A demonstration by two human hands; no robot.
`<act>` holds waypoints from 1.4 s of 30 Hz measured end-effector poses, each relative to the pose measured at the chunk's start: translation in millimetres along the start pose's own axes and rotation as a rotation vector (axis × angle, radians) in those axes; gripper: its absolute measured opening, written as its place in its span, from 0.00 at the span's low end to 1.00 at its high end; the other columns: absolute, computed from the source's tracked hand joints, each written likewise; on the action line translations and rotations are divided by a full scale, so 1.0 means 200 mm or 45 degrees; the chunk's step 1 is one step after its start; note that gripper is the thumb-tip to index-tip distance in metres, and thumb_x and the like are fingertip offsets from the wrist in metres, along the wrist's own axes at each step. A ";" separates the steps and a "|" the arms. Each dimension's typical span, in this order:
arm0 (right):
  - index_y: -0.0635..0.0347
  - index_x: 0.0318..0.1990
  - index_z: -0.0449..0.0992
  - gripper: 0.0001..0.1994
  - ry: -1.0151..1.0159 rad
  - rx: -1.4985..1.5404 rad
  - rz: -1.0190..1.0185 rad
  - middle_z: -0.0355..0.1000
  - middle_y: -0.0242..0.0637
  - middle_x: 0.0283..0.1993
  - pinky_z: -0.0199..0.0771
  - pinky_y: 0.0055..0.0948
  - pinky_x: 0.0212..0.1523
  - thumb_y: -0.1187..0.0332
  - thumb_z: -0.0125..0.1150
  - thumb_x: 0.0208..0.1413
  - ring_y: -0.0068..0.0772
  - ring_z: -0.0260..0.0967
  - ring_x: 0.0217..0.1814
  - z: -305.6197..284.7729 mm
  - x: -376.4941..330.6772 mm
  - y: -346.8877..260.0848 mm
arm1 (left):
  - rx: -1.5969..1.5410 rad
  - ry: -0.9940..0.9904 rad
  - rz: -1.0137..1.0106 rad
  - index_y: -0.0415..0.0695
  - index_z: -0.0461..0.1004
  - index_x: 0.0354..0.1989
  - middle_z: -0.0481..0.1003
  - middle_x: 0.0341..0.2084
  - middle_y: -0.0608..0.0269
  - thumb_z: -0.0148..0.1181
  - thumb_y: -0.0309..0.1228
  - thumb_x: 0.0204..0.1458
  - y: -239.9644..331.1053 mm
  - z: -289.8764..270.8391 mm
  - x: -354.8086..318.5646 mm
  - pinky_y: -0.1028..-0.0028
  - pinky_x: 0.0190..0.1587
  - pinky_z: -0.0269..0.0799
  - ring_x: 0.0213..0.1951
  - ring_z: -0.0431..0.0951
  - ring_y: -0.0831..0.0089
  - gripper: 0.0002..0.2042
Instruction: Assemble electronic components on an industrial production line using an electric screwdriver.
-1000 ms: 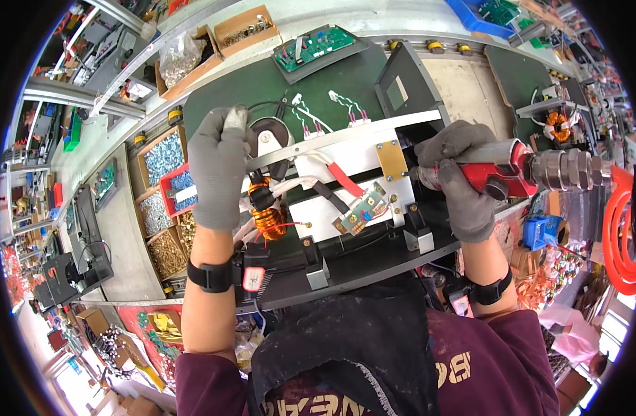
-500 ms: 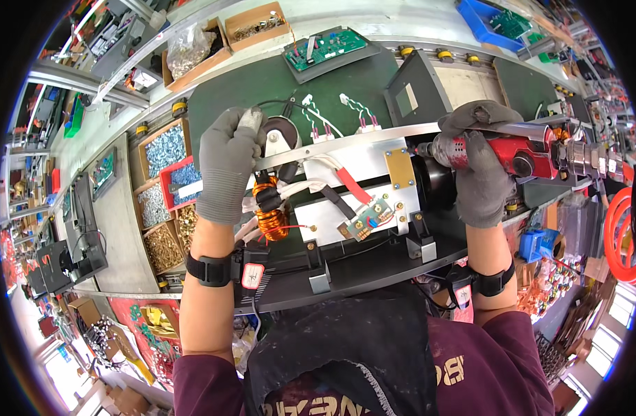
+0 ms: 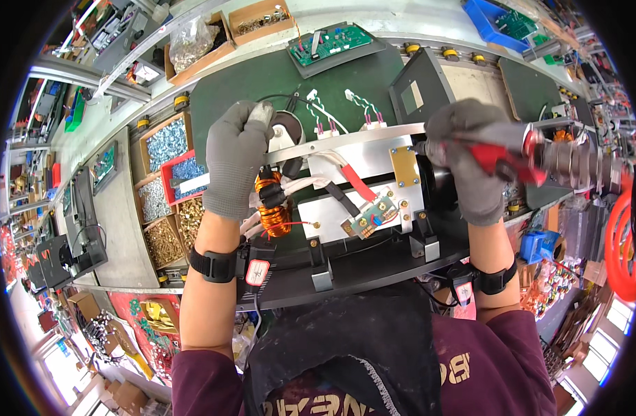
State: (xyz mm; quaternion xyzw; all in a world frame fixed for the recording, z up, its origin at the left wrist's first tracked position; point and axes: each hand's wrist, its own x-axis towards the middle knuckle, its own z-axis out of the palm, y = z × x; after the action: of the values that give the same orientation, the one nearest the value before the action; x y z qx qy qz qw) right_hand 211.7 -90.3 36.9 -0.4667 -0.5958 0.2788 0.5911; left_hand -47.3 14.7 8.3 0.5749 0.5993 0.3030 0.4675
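Observation:
My left hand (image 3: 236,159), in a grey glove, is closed on the left end of a narrow metal strip (image 3: 346,141) that runs across the top of an open electrical assembly. In my right hand (image 3: 470,166), also gloved, is a red pneumatic screwdriver (image 3: 501,158), smeared by motion. Its nose points left, near the strip's right end and a brass-coloured plate (image 3: 404,166); the tip's contact is unclear. Below the strip sit a copper-wound coil (image 3: 273,204), a small green circuit board (image 3: 371,216) and a red-sleeved cable (image 3: 358,182). Beside my left fingers stands a round dark part with a white bracket (image 3: 283,137).
Bins of screws (image 3: 167,149) and a red tray (image 3: 183,173) lie to the left. A green circuit board on a dark plate (image 3: 332,47) rests at the back, near a dark metal cover (image 3: 420,87). An orange coiled hose (image 3: 619,243) hangs at the right.
The screwdriver has become blurred and its body has tilted, the rear end dropping slightly. My right hand has shifted a little left along the strip; my left hand keeps its grip.

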 end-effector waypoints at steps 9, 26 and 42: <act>0.62 0.36 0.70 0.11 0.353 0.309 0.208 0.70 0.36 0.29 0.63 0.19 0.20 0.83 0.59 0.45 0.20 0.64 0.23 0.08 0.03 -0.03 | 0.046 0.025 -0.027 0.40 0.75 0.31 0.71 0.16 0.65 0.53 0.33 0.51 -0.01 0.00 0.01 0.77 0.24 0.63 0.20 0.67 0.81 0.09; 0.66 0.51 0.66 0.17 0.806 -0.222 0.170 0.69 0.46 0.50 0.72 0.35 0.48 0.72 0.54 0.53 0.38 0.70 0.48 -0.67 -0.54 -0.40 | 1.084 -0.489 0.761 0.53 0.70 0.50 0.71 0.45 0.62 0.54 0.39 0.48 0.02 0.07 -0.11 0.64 0.46 0.69 0.45 0.72 0.59 0.19; 0.62 0.49 0.69 0.26 0.765 -1.222 1.496 0.73 0.42 0.40 0.67 0.35 0.44 0.66 0.68 0.40 0.40 0.69 0.41 -1.14 -2.20 0.39 | 1.168 -0.610 0.648 0.50 0.67 0.53 0.75 0.31 0.56 0.65 0.36 0.41 0.08 -0.08 -0.15 0.66 0.39 0.71 0.37 0.76 0.57 0.27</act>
State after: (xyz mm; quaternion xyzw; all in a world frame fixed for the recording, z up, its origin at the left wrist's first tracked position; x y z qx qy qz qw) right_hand 390.0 -498.6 -195.1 -0.9602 -0.1246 0.1208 0.2187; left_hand -58.1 -8.2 35.4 0.8974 0.3897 -0.0236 0.2055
